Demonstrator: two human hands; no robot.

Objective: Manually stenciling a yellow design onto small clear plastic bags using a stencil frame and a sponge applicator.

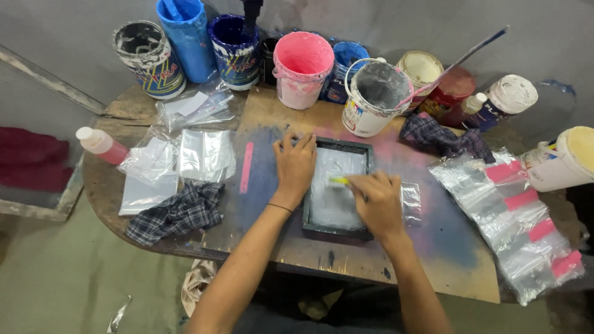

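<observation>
Fingers (362, 185) of the right hand (377, 204) pressing together around a small yellow-green squeegee (338, 180), dragging it over the pale mesh of the screen frame (337, 232). Fingers (291, 143) of the left hand (296, 167) lying flat and slightly spread, bearing down on the frame's left edge. Frame sitting in the middle of the paint-stained worktop (260, 111), on a patch smeared blue and pink. Just right of it, resting in an overlapping row, clear plastic bags with pink strips (516, 216). Left of it, lying loose, more clear bags (204, 154) and a checked rag (176, 213). Crowding the far edge: a pink paint tub (303, 68), a white bucket (374, 99) and blue tubs (185, 37).
</observation>
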